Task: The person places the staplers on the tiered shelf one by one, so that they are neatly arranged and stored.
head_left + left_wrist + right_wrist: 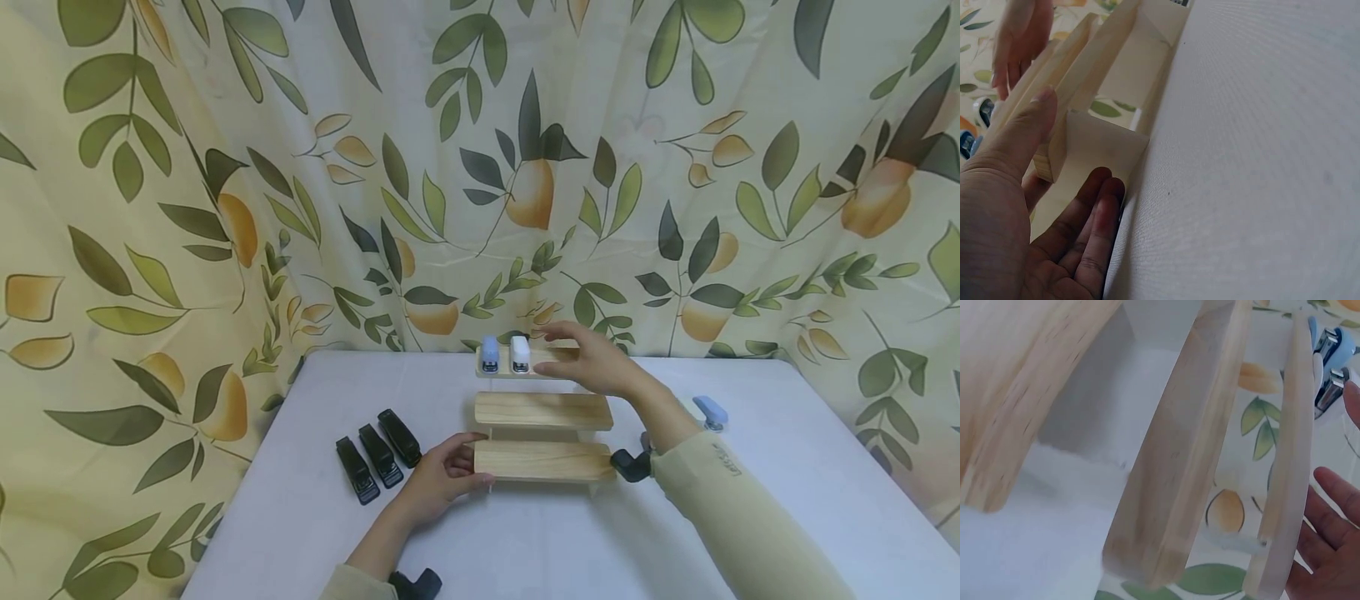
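Two up! A blue stapler (490,354) and white stapler (520,354) stand atop the rack (543,461); right hand (596,360) spread beside them, left hand (444,482) pinching its lowest tier. Three black staplers (381,456), another blue one (710,411) still tableside.

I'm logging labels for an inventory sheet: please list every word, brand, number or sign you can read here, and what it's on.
No text can be read with certainty.
Right sleeve: a small line of dark lettering, too small and blurred to read.
Black staplers, white stapler, blue staplers and wooden shelf: no legible marking shows.
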Tool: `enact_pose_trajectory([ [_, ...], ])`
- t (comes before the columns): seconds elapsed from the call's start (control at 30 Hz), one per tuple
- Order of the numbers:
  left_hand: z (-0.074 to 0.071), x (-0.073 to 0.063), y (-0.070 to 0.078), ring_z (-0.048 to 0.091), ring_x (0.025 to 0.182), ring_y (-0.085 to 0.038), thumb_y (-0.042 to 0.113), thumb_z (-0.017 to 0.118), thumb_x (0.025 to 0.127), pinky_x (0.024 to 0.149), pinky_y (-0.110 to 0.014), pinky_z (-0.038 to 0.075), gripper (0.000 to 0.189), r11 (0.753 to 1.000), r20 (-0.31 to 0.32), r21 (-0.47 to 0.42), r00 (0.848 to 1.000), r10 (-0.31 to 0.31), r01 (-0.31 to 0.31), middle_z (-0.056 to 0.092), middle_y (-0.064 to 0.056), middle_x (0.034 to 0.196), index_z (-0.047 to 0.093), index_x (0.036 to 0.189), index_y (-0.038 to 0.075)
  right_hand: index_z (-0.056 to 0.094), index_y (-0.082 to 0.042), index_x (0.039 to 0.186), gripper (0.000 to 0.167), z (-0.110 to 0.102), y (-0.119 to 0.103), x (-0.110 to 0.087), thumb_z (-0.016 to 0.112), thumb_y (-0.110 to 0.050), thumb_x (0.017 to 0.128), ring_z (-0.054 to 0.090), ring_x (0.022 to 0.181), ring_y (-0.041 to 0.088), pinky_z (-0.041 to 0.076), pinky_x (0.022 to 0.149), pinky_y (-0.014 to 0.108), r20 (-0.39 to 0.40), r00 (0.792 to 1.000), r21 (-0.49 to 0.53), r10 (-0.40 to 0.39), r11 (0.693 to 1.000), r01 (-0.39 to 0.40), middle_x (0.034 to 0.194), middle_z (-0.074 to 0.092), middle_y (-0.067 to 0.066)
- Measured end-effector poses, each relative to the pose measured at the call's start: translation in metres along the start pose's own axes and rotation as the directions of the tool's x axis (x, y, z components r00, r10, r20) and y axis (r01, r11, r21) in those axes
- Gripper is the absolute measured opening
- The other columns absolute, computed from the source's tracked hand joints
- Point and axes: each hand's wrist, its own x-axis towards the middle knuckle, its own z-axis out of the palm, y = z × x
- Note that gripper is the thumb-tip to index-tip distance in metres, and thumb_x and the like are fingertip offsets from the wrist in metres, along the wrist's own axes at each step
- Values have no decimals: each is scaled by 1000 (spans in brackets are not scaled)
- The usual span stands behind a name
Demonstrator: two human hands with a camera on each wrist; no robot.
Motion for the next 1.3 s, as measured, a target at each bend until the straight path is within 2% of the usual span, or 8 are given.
enact_pose_trajectory([
  [0.3, 0, 0, 0, 66, 105, -15, 33, 84, 88, 87, -17, 56, 64, 1000, -6, 7, 1000, 4, -4, 65, -4, 119, 55, 146, 31, 48, -13, 151, 77, -9, 12, -8, 76, -52, 91, 50, 142, 42, 42, 115, 63, -12, 1000, -34, 10, 999, -11, 151, 55, 15],
  [0.77, -1, 1, -2, 67, 103, -13, 39, 84, 87, 89, -21, 57, 64, 1000, -1, 30, 1000, 1, -1, 66, -3, 118, 56, 145, 33, 49, -9, 151, 79, -23, 25, -23, 74, -54, 92, 47, 143, 41, 35, 115, 70, -51, 999, -108, 14, 994, -20, 148, 58, 16],
  [1.03, -2, 1, 1, 67, 103, -13, 39, 84, 87, 88, -21, 57, 64, 1000, 2, 28, 1000, -5, 5, 66, -3, 119, 56, 144, 32, 48, -11, 152, 81, -27, 32, -31, 73, -58, 91, 46, 143, 41, 38, 113, 69, -53, 998, -113, 40, 993, -46, 149, 57, 15],
  [1.3, -2, 0, 2, 66, 104, -15, 37, 83, 88, 87, -19, 55, 62, 999, -3, 33, 1000, -5, 5, 66, -3, 119, 56, 144, 34, 48, -8, 151, 82, -30, 37, -39, 74, -56, 91, 44, 143, 45, 34, 114, 74, -57, 997, -114, 45, 992, -51, 151, 53, 20],
])
